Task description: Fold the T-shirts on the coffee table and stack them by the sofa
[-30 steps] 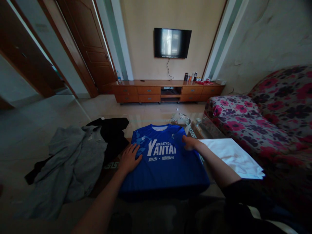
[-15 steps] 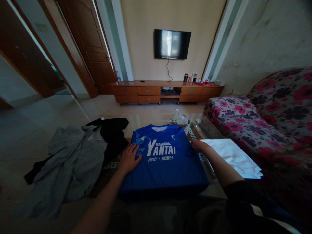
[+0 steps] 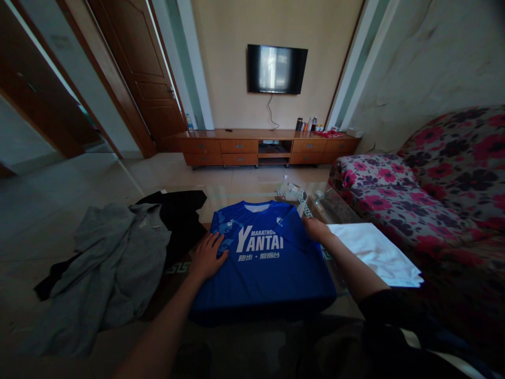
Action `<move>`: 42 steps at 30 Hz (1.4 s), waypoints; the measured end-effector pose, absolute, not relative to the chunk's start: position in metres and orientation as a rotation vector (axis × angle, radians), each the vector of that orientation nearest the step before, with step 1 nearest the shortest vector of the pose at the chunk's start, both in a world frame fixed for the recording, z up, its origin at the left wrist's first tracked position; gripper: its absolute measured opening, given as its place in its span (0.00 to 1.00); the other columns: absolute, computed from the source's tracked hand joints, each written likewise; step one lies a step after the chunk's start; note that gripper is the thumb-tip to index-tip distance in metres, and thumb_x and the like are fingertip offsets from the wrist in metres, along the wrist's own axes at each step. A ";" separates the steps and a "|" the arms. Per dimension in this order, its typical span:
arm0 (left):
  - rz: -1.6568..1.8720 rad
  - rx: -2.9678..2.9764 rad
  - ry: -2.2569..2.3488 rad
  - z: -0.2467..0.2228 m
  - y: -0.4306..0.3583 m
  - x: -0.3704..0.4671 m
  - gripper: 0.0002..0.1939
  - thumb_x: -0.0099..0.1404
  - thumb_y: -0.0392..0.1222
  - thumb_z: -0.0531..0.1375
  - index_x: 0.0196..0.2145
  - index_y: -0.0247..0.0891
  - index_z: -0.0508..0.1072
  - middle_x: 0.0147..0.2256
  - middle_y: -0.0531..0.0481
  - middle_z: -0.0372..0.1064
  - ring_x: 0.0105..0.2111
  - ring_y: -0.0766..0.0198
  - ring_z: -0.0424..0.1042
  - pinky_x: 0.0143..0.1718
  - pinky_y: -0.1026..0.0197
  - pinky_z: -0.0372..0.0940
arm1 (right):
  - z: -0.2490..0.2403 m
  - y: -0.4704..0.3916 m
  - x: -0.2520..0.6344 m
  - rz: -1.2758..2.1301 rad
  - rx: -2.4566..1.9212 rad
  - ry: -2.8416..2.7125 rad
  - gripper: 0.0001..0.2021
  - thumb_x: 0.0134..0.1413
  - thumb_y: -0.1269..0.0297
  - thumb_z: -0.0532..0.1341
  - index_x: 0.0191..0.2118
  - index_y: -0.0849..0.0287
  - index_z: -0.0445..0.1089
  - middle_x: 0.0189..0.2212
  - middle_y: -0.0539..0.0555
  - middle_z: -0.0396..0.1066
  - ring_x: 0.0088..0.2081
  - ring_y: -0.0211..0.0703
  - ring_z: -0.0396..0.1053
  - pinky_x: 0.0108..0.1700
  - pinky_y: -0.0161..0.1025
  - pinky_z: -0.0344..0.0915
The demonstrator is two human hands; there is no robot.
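Note:
A blue T-shirt (image 3: 260,281) printed "Marathon Yantai" lies spread on a glass table, its neckline pointing away from me and its lower edge by the near side. My left hand (image 3: 208,258) rests on the shirt's left side, fingers stretched out and apart. At the right sleeve, my right hand (image 3: 316,230) is closed with its fingertips on the cloth edge; the thumb is partly hidden. Just right of that hand lies a folded white garment (image 3: 376,252). To the left, a grey garment (image 3: 114,263) lies crumpled, partly over a black garment (image 3: 185,210).
The glass table (image 3: 226,196) has a key-pattern border. A small glass item (image 3: 319,196) and a clear plastic wrapper (image 3: 291,190) sit at its far right. A flowered sofa (image 3: 426,202) stands to the right. Beyond is a wooden TV cabinet (image 3: 240,147).
My right hand has shifted slightly left and away from me along the sleeve edge. My left hand stays on the shirt. The whole view has moved a little.

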State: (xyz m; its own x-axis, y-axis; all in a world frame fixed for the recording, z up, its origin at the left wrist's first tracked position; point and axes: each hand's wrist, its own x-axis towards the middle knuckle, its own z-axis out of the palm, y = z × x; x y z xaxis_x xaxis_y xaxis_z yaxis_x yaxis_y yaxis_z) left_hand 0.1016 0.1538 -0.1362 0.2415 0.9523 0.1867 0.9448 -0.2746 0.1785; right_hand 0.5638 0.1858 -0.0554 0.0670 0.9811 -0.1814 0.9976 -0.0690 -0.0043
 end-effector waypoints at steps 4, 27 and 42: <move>0.416 2.442 1.883 -0.136 0.153 0.102 0.34 0.72 0.59 0.50 0.71 0.46 0.59 0.71 0.47 0.52 0.71 0.49 0.49 0.69 0.46 0.49 | -0.071 0.179 0.554 -0.219 2.246 1.992 0.18 0.72 0.61 0.49 0.60 0.63 0.62 0.52 0.70 0.72 0.55 0.56 0.73 0.52 0.50 0.67; 0.414 2.331 1.949 -0.095 0.215 0.114 0.29 0.76 0.57 0.41 0.56 0.42 0.74 0.55 0.41 0.72 0.56 0.50 0.70 0.57 0.48 0.63 | -0.089 0.235 0.516 -0.020 2.431 2.212 0.34 0.74 0.48 0.38 0.73 0.68 0.47 0.73 0.66 0.46 0.73 0.54 0.43 0.70 0.48 0.45; 0.322 2.398 2.051 -0.158 0.291 0.108 0.40 0.73 0.62 0.43 0.72 0.31 0.54 0.72 0.37 0.48 0.73 0.49 0.45 0.71 0.44 0.41 | -0.136 0.276 0.524 -0.141 2.381 2.184 0.47 0.65 0.32 0.40 0.76 0.65 0.40 0.76 0.63 0.33 0.75 0.56 0.32 0.73 0.57 0.31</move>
State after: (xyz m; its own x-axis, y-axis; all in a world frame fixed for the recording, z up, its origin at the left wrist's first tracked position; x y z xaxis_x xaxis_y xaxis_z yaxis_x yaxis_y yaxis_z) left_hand 0.1078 0.2906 -0.1580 0.1434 0.9745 0.1729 0.9806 -0.1635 0.1082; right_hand 0.5245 0.2757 -0.1362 0.0857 0.9963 -0.0020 0.9883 -0.0852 -0.1268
